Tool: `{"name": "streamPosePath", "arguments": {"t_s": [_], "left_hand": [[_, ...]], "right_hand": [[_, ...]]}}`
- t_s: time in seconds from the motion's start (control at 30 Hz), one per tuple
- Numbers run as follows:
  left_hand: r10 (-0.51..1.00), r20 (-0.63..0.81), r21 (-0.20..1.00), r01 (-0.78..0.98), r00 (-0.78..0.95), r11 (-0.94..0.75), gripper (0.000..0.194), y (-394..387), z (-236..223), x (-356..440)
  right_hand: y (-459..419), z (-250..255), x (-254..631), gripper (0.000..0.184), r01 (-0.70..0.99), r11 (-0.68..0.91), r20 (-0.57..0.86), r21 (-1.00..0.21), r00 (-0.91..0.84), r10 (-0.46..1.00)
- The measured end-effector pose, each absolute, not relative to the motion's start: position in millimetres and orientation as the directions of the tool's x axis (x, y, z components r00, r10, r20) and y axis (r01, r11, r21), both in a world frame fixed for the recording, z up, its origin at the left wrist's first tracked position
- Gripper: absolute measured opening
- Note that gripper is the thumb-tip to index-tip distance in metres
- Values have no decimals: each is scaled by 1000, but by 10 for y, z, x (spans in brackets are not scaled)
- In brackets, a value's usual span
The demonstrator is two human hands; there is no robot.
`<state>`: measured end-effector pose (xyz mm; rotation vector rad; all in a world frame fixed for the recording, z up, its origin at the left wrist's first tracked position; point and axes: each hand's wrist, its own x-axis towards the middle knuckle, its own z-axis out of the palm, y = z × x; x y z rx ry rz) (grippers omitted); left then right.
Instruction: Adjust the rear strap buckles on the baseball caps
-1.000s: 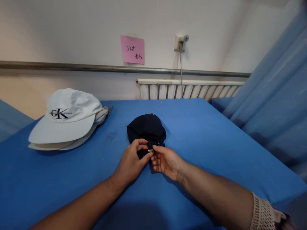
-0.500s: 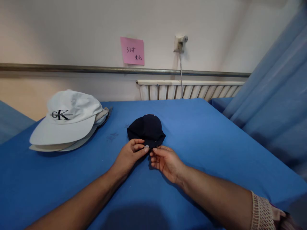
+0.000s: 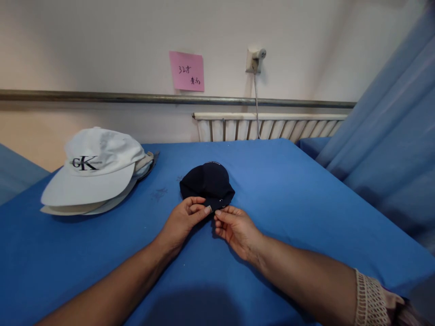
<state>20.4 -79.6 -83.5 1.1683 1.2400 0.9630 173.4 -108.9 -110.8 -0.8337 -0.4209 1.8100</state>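
Observation:
A dark navy cap point(image 3: 208, 181) lies on the blue-covered table in front of me, with its near edge toward me. My left hand point(image 3: 188, 218) pinches that edge between thumb and fingers, and a small pale tag or buckle shows by the thumb tip. Just to its right, my right hand point(image 3: 237, 230) is closed at the same edge, thumb against the fingers, beside a small shiny ring on the cap. What exactly sits between the right fingertips is too small to make out, though it is part of the cap's near edge.
A stack of caps stands on the left, topped by a white cap point(image 3: 102, 156) with black lettering. The blue table cover point(image 3: 288, 199) reaches the wall. Behind are a metal rail point(image 3: 136, 98), a white radiator point(image 3: 272, 128) and a plugged-in cord point(image 3: 256, 102). A blue curtain point(image 3: 387, 136) hangs on the right.
The pale tag at my left thumb shows less than before. My right hand has shifted very slightly; the cap stays in place.

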Motion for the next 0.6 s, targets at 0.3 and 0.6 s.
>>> {"name": "streamPosePath", "arguments": {"t_s": [0.3,0.6], "left_hand": [[978,-189,982,28,90,187,44,-812,-838,249],[985,-156,987,56,69,153,41,-808,-830,235]], "right_hand": [[-1108,-1107,1720,30,-653,-374,-318,-658,-209,925],[-1102,-1110,1719,32,-646,-386,-324,-659,-219,920]]}}
